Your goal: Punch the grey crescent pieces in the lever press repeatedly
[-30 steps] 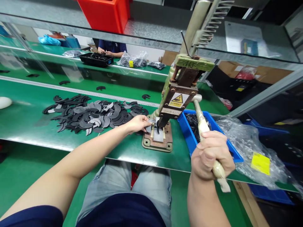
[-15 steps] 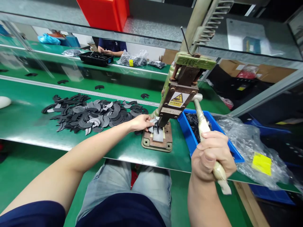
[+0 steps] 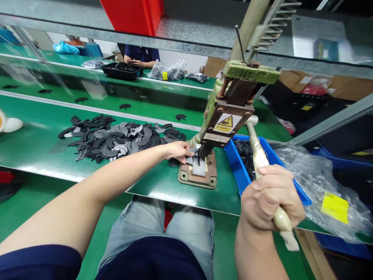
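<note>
In the head view my left hand [image 3: 180,150] pinches a curved grey-black piece [image 3: 190,159] at the left side of the press base [image 3: 197,180], under the ram. Wrapped round the pale press lever [image 3: 260,157] is my right hand [image 3: 272,196], its fingers closed on the grip. The hand press [image 3: 225,120] stands upright between my hands and bears a yellow warning label. Left of it lies a heap of curved grey and black pieces [image 3: 116,140] on the green table. My left fingers partly hide the piece they hold.
A blue bin [image 3: 231,163] with black parts stands right of the press, beside clear plastic bags [image 3: 309,179]. Behind, several black pieces [image 3: 125,105] lie spaced along a green strip. A red bin [image 3: 134,15] sits on the shelf above. Across the line a co-worker's hands [image 3: 132,61] are near a black tray [image 3: 122,72].
The whole scene has shifted slightly right in the view. My left hand still pinches the curved piece under the press, and my right hand keeps its grip on the lever.
</note>
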